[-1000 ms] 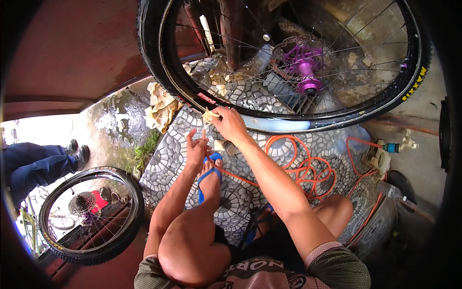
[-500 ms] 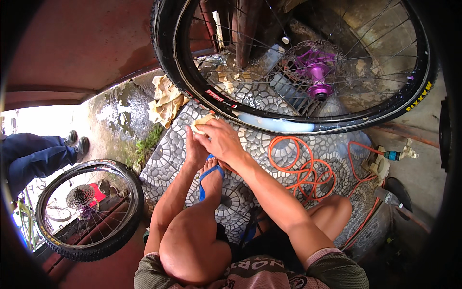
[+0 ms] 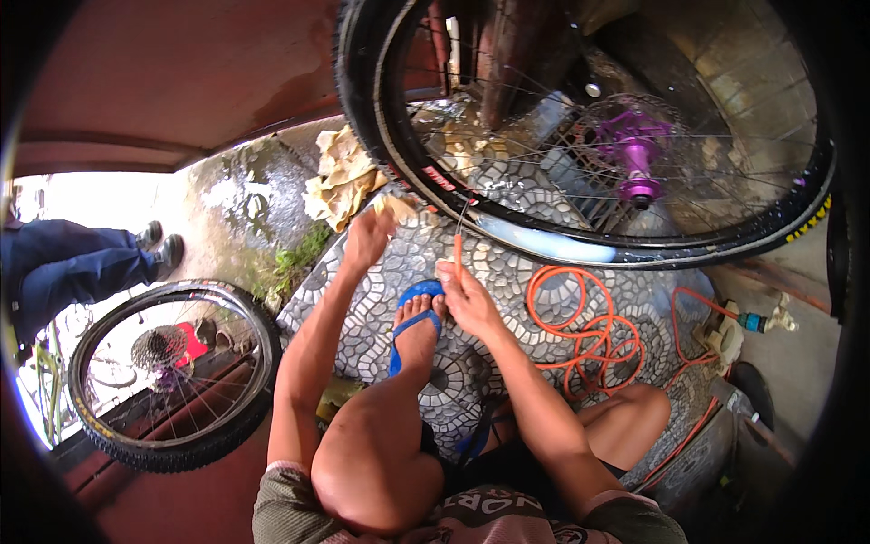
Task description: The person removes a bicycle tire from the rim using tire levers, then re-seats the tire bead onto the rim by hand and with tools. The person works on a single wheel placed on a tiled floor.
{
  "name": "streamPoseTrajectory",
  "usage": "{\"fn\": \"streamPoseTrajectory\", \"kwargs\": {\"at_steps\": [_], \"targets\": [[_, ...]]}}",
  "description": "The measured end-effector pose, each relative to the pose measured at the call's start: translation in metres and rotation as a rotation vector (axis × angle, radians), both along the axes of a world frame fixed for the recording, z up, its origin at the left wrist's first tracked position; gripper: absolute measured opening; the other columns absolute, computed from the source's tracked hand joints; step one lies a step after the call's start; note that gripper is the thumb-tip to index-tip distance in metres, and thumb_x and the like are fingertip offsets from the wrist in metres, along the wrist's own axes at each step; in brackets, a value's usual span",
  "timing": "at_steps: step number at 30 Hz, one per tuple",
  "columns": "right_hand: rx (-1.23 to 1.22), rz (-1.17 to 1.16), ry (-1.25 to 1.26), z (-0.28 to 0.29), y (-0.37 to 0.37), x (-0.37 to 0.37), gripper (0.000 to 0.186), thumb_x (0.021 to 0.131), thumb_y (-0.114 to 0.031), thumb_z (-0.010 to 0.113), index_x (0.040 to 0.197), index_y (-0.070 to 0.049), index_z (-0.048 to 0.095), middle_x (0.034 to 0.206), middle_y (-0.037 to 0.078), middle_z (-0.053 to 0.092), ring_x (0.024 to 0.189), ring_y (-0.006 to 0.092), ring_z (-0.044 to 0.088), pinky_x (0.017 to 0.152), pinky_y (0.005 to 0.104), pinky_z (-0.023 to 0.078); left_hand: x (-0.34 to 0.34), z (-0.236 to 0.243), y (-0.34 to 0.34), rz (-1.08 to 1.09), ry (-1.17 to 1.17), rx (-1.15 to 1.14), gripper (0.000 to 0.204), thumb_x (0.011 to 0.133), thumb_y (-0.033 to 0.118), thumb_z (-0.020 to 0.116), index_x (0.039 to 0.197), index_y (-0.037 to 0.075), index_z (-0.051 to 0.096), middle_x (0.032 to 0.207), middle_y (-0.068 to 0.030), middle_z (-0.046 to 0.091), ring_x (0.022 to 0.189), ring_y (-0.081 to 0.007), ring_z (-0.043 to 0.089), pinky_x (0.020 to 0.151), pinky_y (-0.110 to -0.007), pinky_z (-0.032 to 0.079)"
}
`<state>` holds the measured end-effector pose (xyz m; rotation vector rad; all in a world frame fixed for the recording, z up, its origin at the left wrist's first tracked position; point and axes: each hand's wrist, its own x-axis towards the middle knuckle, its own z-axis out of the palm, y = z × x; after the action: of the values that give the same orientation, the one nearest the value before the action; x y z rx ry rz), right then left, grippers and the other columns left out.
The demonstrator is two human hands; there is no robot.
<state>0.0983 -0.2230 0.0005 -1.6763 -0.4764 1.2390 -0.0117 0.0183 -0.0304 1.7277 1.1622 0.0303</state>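
Note:
My left hand (image 3: 367, 236) grips a crumpled cream paper or rag (image 3: 393, 207), left of the upper bicycle wheel (image 3: 426, 195). My right hand (image 3: 469, 304) is closed on an orange hose end (image 3: 459, 256), whose thin metal tip reaches up to that wheel's rim. This wheel has a purple hub (image 3: 634, 159) and a milky white liquid (image 3: 544, 238) along the lower part of its tyre. Beneath my hands, my foot in a blue flip-flop (image 3: 403, 299) rests on the pebble-patterned floor (image 3: 322, 308).
Crumpled brown paper (image 3: 335, 177) lies left of the wheel. A second wheel (image 3: 127, 426) is at lower left, near another person's legs in dark trousers (image 3: 82, 272). Coiled orange hose (image 3: 584, 335) lies right, with a fitting (image 3: 752, 321). A red metal panel (image 3: 163, 82) stands upper left.
My hands have separated: the left moved up and leftward with the cream wad, the right now holds the orange hose tip at the rim. The view shifted, placing the upper wheel further right.

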Motion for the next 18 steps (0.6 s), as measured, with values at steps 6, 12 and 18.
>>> {"fn": "streamPoseTrajectory", "kwargs": {"at_steps": [6, 12, 18], "targets": [[0.002, 0.155, 0.043, 0.046, -0.012, 0.019, 0.06, 0.112, -0.052, 0.043, 0.14, -0.001, 0.059, 0.1, 0.011, 0.07, 0.081, 0.0187, 0.063, 0.079, 0.0347, 0.053, 0.009, 0.015, 0.067, -0.214, 0.491, 0.479, 0.086, 0.085, 0.057, 0.077, 0.143, -0.001, 0.051, 0.127, -0.0309, 0.066, 0.113, -0.0458, 0.067, 0.097, -0.053, 0.055], [-0.017, 0.146, 0.208, 0.088, -0.061, 0.035, 0.061, 0.114, -0.051, 0.04, 0.142, -0.001, 0.059, 0.079, -0.001, 0.051, 0.068, 0.0087, 0.047, 0.063, 0.0275, 0.043, -0.021, -0.032, 0.046, 0.027, 0.443, 0.578, 0.11, 0.085, 0.052, 0.079, 0.164, 0.003, 0.02, 0.152, -0.0381, 0.04, 0.125, -0.0558, 0.057, 0.101, -0.059, 0.051], [-0.093, 0.132, 0.397, 0.141, -0.122, 0.079, 0.057, 0.116, -0.043, 0.032, 0.143, -0.001, 0.06, 0.068, -0.004, 0.046, 0.054, 0.006, 0.04, 0.051, 0.0232, 0.038, -0.054, -0.05, 0.081, 0.144, -0.01, 0.347, 0.091, 0.09, 0.036, 0.08, 0.158, 0.004, 0.029, 0.127, -0.0345, 0.066, 0.119, -0.0453, 0.067, 0.101, -0.051, 0.054]]}}
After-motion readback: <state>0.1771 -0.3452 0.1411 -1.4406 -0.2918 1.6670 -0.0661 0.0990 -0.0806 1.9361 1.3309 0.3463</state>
